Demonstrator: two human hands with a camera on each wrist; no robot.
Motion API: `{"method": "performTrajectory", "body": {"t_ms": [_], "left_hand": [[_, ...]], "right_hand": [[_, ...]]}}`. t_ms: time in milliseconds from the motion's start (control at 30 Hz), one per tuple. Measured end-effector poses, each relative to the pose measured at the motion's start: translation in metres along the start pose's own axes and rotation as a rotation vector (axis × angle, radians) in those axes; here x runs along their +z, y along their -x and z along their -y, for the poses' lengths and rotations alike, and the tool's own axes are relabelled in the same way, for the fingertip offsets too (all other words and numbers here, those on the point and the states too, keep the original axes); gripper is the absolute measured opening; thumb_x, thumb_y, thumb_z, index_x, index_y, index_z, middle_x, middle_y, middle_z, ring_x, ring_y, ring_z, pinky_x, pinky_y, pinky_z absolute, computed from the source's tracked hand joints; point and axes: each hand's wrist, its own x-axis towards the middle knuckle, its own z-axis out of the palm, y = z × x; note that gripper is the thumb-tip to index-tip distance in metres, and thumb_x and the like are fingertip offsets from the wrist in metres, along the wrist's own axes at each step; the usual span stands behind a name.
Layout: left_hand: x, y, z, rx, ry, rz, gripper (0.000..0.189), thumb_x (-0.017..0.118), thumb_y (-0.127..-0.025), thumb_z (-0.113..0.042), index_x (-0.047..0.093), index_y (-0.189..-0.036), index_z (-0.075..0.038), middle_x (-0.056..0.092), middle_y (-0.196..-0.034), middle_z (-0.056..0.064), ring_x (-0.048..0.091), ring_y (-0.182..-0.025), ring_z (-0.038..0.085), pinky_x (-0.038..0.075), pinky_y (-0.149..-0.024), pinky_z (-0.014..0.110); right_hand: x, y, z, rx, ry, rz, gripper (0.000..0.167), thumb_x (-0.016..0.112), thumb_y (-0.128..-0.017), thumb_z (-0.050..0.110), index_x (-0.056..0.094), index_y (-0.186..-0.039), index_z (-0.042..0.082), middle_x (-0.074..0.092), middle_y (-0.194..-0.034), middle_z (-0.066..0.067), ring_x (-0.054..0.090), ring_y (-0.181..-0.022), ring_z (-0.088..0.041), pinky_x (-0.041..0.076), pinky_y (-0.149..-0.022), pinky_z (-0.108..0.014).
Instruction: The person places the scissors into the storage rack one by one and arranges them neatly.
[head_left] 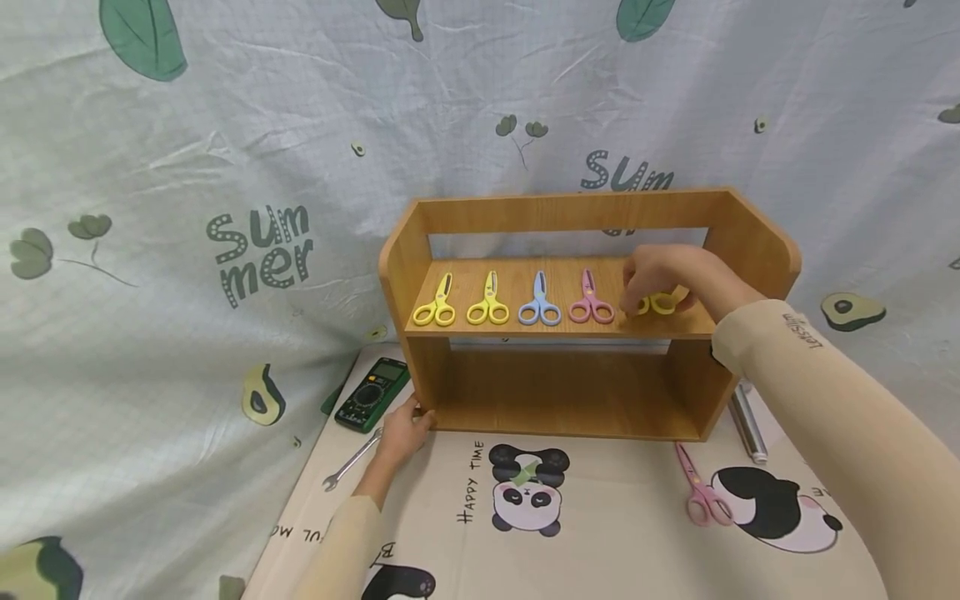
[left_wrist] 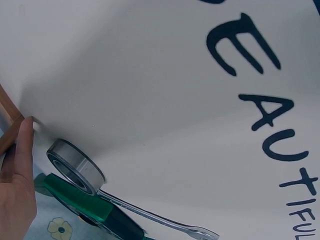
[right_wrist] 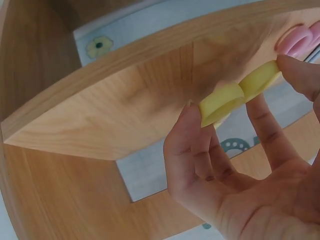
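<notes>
At the right end of a wooden shelf's upper board (head_left: 555, 332), my right hand (head_left: 667, 271) holds yellow scissors (right_wrist: 222, 102) by the two handle loops. Thumb and fingers press on the loops from opposite sides in the right wrist view; the blades are mostly hidden. To the left on that board lie pink scissors (head_left: 590, 300), blue scissors (head_left: 540, 302) and two yellow pairs, blades pointing to the back. My left hand (head_left: 402, 435) touches the shelf's lower left corner, its fingers (left_wrist: 24, 150) fairly straight against the wood in the left wrist view.
Left of the shelf lie a green multimeter (head_left: 371, 395), a wrench (head_left: 352, 460) and a metal ring (left_wrist: 77, 167). More pink scissors (head_left: 701, 492) lie on the tablecloth in front of the right side. A silver tube (head_left: 747, 425) lies right of the shelf. A printed curtain (head_left: 300, 125) hangs behind.
</notes>
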Motion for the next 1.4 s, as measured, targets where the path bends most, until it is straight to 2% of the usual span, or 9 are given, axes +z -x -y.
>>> {"method": "performTrajectory", "body": {"t_ms": [333,567,800,900,1067,1167,1267,1400], "left_hand": [[0.000,-0.001,0.000,-0.009,0.020,0.004,0.055,0.061,-0.103,-0.017,0.046,-0.152,0.004,0.067,-0.130,0.032,0.076,-0.090,0.030,0.063,-0.065,0.030],[0.002,0.000,0.002,-0.013,0.033,0.010,0.056,0.061,-0.103,-0.017,0.045,-0.153,0.004,0.068,-0.129,0.032,0.076,-0.091,0.030,0.063,-0.066,0.032],[0.002,0.001,0.002,-0.001,-0.010,0.001,0.056,0.061,-0.103,-0.019,0.046,-0.152,0.002,0.069,-0.130,0.029,0.072,-0.111,0.036,0.063,-0.079,0.039],[0.002,0.001,0.002,0.003,-0.012,0.002,0.055,0.061,-0.103,-0.019,0.046,-0.152,0.003,0.069,-0.130,0.029,0.071,-0.114,0.038,0.063,-0.080,0.039],[0.002,0.000,0.003,0.006,-0.006,0.004,0.055,0.061,-0.103,-0.018,0.046,-0.152,0.003,0.069,-0.130,0.030,0.073,-0.111,0.038,0.063,-0.075,0.036],[0.001,0.000,0.002,0.002,-0.010,0.005,0.055,0.061,-0.103,-0.019,0.046,-0.152,0.003,0.069,-0.130,0.029,0.072,-0.112,0.037,0.063,-0.077,0.037],[0.001,0.001,0.002,0.000,-0.013,0.005,0.055,0.061,-0.104,-0.019,0.047,-0.152,0.002,0.069,-0.130,0.029,0.072,-0.112,0.038,0.064,-0.080,0.039],[0.001,0.001,0.002,-0.002,-0.012,0.002,0.054,0.061,-0.104,-0.018,0.047,-0.152,0.002,0.068,-0.130,0.029,0.073,-0.109,0.037,0.064,-0.077,0.038]], "right_hand": [[-0.002,-0.011,-0.003,0.043,-0.002,0.014,0.033,0.076,-0.087,0.027,0.066,-0.112,0.007,0.056,-0.112,-0.016,0.050,-0.107,-0.037,0.057,-0.077,-0.050],[0.001,-0.015,-0.003,0.038,0.027,0.027,0.028,0.075,-0.087,0.027,0.068,-0.107,0.008,0.055,-0.106,-0.013,0.051,-0.100,-0.033,0.057,-0.075,-0.048],[0.003,-0.015,-0.001,0.053,0.042,0.026,0.034,0.075,-0.086,0.022,0.063,-0.113,0.006,0.053,-0.110,-0.015,0.050,-0.103,-0.034,0.061,-0.076,-0.049],[0.003,-0.015,0.000,0.055,0.045,0.030,0.038,0.075,-0.086,0.021,0.061,-0.117,0.004,0.052,-0.113,-0.016,0.050,-0.106,-0.036,0.062,-0.078,-0.050],[0.003,-0.014,0.000,0.058,0.053,0.034,0.044,0.074,-0.085,0.018,0.058,-0.123,0.002,0.053,-0.123,-0.021,0.051,-0.112,-0.042,0.063,-0.078,-0.049],[0.003,-0.013,0.000,0.061,0.052,0.035,0.048,0.074,-0.085,0.017,0.056,-0.126,0.000,0.052,-0.128,-0.025,0.050,-0.115,-0.045,0.063,-0.078,-0.048],[0.004,-0.013,0.001,0.074,0.038,0.035,0.049,0.074,-0.085,0.016,0.055,-0.127,0.000,0.051,-0.128,-0.025,0.049,-0.116,-0.045,0.063,-0.080,-0.049],[0.005,-0.013,0.001,0.091,0.019,0.034,0.047,0.073,-0.084,0.015,0.055,-0.125,0.001,0.049,-0.125,-0.023,0.048,-0.115,-0.044,0.063,-0.079,-0.050]]}}
